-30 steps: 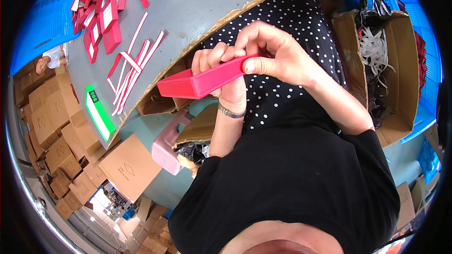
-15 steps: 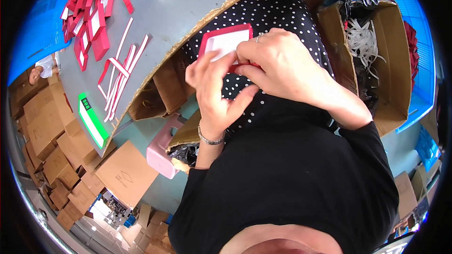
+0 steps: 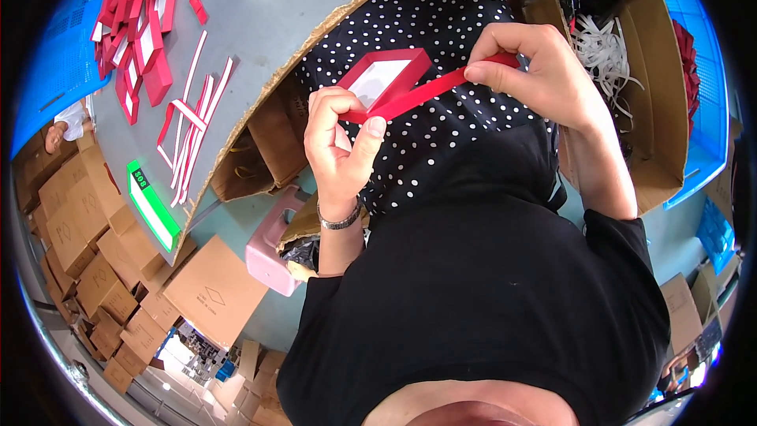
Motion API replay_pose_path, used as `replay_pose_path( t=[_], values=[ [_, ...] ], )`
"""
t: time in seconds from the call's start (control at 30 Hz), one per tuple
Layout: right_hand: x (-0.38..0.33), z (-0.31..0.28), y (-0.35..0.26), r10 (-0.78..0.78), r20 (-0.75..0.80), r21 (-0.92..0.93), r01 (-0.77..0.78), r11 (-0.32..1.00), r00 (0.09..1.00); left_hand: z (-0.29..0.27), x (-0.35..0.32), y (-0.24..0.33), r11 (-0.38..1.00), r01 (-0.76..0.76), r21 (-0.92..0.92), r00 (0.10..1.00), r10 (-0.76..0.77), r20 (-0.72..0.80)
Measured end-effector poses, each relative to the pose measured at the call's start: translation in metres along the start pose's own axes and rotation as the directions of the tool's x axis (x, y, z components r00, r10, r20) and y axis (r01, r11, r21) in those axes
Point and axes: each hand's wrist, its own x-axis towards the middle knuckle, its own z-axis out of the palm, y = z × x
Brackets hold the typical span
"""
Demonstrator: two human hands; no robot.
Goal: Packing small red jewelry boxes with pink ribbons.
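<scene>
My left hand [image 3: 339,130] is closed on the near left corner of a shallow red box [image 3: 408,75] with a white inside, thumb on its outer wall. A red strip [image 3: 434,91] runs from that corner, slanting away from the box wall up to the right. Its far end is pinched in my right hand [image 3: 524,67], between thumb and fingers. Box and strip are above my lap, over the black polka-dot cloth [image 3: 465,8]. Whether the strip is stuck to the box under my left thumb is hidden.
On the grey table [image 3: 260,24] lie a heap of red boxes [image 3: 146,39], several red-and-white strips [image 3: 193,130] and a green-white device [image 3: 152,205]. To my right stands an open carton [image 3: 650,102] with white paper strips [image 3: 603,51]. A pink stool [image 3: 272,248] is at lower left.
My right hand has moved right, away from the box, drawing the red strip out straight. The left hand has shifted slightly left and now grips the box corner. The box has turned.
</scene>
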Motion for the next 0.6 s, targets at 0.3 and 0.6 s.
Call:
replay_pose_path(
  t=[0.3, 0.6],
  values=[
    [0.005, 0.016, 0.016, 0.200, -0.010, 0.118, -0.197, 0.973, 0.980, 0.009, -0.004, -0.010, 0.976, 0.006, -0.217, 1.000, -0.003, 0.014],
    [0.007, 0.019, 0.018, 0.191, -0.026, 0.105, -0.188, 0.977, 0.981, 0.015, -0.003, -0.014, 0.959, -0.008, -0.284, 0.999, -0.008, -0.053]
  ],
)
